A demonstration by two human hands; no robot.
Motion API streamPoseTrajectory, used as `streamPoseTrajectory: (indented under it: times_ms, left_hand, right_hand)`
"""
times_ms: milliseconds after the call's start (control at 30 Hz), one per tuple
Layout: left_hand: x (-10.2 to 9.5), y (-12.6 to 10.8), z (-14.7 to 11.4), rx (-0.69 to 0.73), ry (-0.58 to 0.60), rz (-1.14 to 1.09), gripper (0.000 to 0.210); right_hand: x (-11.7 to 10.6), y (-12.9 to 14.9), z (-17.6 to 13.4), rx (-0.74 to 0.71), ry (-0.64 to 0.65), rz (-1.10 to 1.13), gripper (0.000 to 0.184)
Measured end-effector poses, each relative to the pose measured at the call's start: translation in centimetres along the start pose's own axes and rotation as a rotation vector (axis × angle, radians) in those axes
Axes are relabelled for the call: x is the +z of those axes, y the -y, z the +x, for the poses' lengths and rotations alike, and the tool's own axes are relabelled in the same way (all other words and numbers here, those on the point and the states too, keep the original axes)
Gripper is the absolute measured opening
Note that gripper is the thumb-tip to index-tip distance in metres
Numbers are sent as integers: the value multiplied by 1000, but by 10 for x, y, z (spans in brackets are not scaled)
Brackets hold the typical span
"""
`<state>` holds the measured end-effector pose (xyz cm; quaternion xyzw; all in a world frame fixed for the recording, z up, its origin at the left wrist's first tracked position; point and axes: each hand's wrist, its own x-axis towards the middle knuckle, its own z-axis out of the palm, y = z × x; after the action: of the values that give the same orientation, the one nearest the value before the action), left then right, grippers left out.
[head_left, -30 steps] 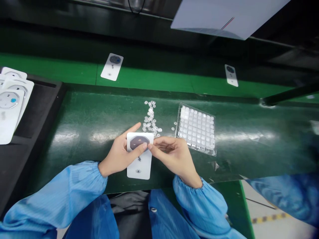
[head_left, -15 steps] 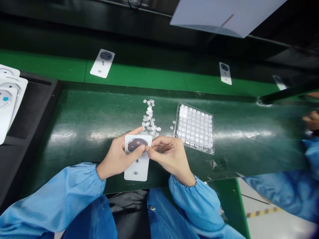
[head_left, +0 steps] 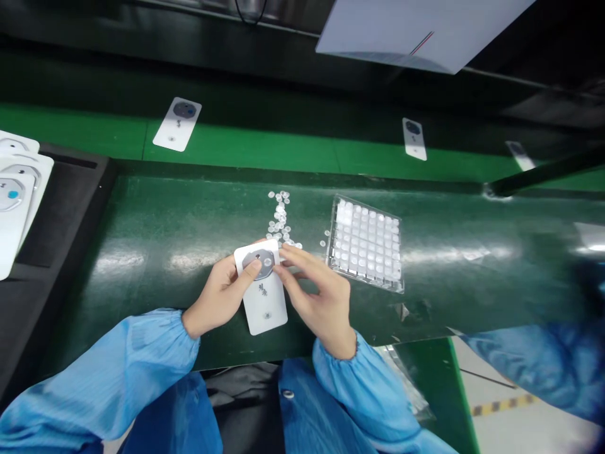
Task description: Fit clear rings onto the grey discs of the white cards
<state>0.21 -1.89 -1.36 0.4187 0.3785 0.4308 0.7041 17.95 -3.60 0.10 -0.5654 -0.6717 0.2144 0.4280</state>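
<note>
One white panel [head_left: 265, 304] slanted near the worktop's [head_left: 444, 287] front edge, gripped by my left hand [head_left: 220, 293], thumb across its grey patch [head_left: 265, 273]. My right hand [head_left: 321, 299] touched its right edge; from afar I couldn't tell whether it pinched anything. Translucent discs [head_left: 280, 210] lay scattered toward the back edge, left of a filled tray [head_left: 366, 279].
</note>
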Motion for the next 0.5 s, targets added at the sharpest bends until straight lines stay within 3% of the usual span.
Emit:
streamPoseTrajectory:
  times_ms: [67,167,500]
  left_hand:
    - [2,2,-1,16,2,2,53]
    - [3,2,-4,32,-2,68,54]
    - [1,7,-10,104,25,193,54]
  right_hand:
    - [5,-2,-6,-189,-50,-136,25]
    - [11,-3,-12,-318,-66,-246,31]
    - [12,12,-13,-223,-24,-267,28]
